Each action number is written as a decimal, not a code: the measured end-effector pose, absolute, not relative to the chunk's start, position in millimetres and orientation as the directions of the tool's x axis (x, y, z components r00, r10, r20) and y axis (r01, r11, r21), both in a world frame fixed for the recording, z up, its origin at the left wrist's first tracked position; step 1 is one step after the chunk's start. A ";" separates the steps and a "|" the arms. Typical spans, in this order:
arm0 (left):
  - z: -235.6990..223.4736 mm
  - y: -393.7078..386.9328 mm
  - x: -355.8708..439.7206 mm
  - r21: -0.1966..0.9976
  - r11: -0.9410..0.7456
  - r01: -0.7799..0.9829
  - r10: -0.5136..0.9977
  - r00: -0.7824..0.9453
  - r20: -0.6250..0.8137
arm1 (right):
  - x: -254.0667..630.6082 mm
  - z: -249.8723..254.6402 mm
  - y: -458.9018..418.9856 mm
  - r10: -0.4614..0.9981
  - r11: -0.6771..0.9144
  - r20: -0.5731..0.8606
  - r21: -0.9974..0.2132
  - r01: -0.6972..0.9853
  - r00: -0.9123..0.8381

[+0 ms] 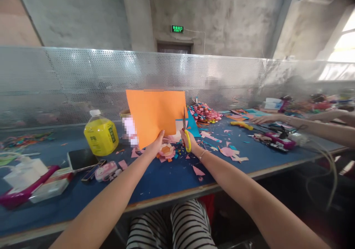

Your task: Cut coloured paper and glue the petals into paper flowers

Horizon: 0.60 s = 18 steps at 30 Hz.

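Observation:
My left hand (159, 141) pinches the lower edge of a large orange sheet (152, 115), held upright above the table; the sheet has a notch at its lower right. In my right hand (188, 138) is a pair of scissors (188, 141) with yellow handles, the blades pointing up at the sheet's right edge. Below my hands lies a round pink paper piece with an orange centre (166, 150). A blue sheet (194, 125) rests behind the scissors.
Pink and blue scraps (230, 152) litter the blue table (166, 182). A heap of paper strips (206, 112) lies behind. Leftward stand a yellow bottle (101, 133), a phone (83, 159) and a white box (52, 184). Another person's hand (260, 118) is at right, near a yellow-handled tool (241, 125).

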<state>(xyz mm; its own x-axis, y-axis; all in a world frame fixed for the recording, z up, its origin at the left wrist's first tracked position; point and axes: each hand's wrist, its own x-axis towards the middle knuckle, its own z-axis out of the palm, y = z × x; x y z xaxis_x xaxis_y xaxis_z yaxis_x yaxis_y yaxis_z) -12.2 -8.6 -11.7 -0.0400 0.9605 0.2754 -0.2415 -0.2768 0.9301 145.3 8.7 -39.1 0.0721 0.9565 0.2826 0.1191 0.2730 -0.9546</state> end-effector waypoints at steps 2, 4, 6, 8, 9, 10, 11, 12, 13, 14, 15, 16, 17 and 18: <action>-9.4 -11.7 -11.7 0.945 -0.256 -0.202 0.967 -0.049 0.251 | 146.1 -37.4 7.6 0.938 0.310 0.333 -0.930 0.198 0.097; -6.9 -14.7 -11.1 0.960 -0.230 -0.162 0.973 -0.042 0.226 | 147.0 -35.9 6.5 0.912 0.351 0.391 -0.900 0.259 0.122; -5.0 -16.6 -10.3 0.969 -0.207 -0.136 0.978 -0.021 0.206 | 147.7 -34.5 5.6 0.888 0.379 0.439 -0.869 0.319 0.139; -4.5 -16.9 -9.7 0.974 -0.189 -0.121 0.982 -0.008 0.189 | 148.0 -33.2 4.9 0.878 0.386 0.458 -0.850 0.358 0.140; -4.7 -16.5 -9.6 0.974 -0.189 -0.124 0.982 -0.012 0.189 | 148.1 -32.6 4.6 0.876 0.386 0.462 -0.844 0.372 0.137; -5.3 -15.8 -9.7 0.972 -0.195 -0.133 0.981 -0.021 0.194 | 148.2 -32.0 4.3 0.876 0.385 0.463 -0.839 0.384 0.135; -6.0 -15.0 -9.8 0.968 -0.204 -0.144 0.979 -0.033 0.202 | 148.2 -31.6 4.0 0.877 0.383 0.463 -0.836 0.392 0.132; -6.8 -14.2 -10.1 0.965 -0.214 -0.153 0.977 -0.045 0.210 | 148.2 -31.2 3.8 0.878 0.381 0.462 -0.835 0.397 0.129; -7.6 -13.4 -10.4 0.962 -0.221 -0.160 0.975 -0.054 0.215 | 148.1 -30.9 3.6 0.878 0.380 0.462 -0.834 0.400 0.128; -8.4 -12.6 -10.7 0.960 -0.226 -0.165 0.974 -0.058 0.219 | 148.1 -30.6 3.4 0.878 0.381 0.463 -0.832 0.402 0.126; -9.0 -12.0 -11.1 0.959 -0.228 -0.168 0.973 -0.060 0.221 | 148.1 -30.4 3.2 0.877 0.384 0.465 -0.830 0.404 0.123; -9.6 -11.5 -11.3 0.958 -0.230 -0.169 0.973 -0.063 0.223 | 148.0 -30.3 3.1 0.875 0.389 0.470 -0.828 0.404 0.119; -10.0 -11.0 -11.6 0.958 -0.234 -0.169 0.972 -0.065 0.226 | 148.1 -30.2 2.8 0.873 0.394 0.474 -0.826 0.403 0.118; -10.3 -10.4 -11.8 0.956 -0.239 -0.172 0.971 -0.067 0.230 | 148.1 -30.1 2.5 0.870 0.399 0.479 -0.823 0.403 0.116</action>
<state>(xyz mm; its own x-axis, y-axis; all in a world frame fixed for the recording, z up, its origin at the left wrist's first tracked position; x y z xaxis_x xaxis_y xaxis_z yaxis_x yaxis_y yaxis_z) -11.8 -10.4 -10.3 -0.0668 0.9708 0.2302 -0.1716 -0.2385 0.9559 148.1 2.5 -30.1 0.1161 0.8702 0.4789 0.4031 0.3994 -0.8234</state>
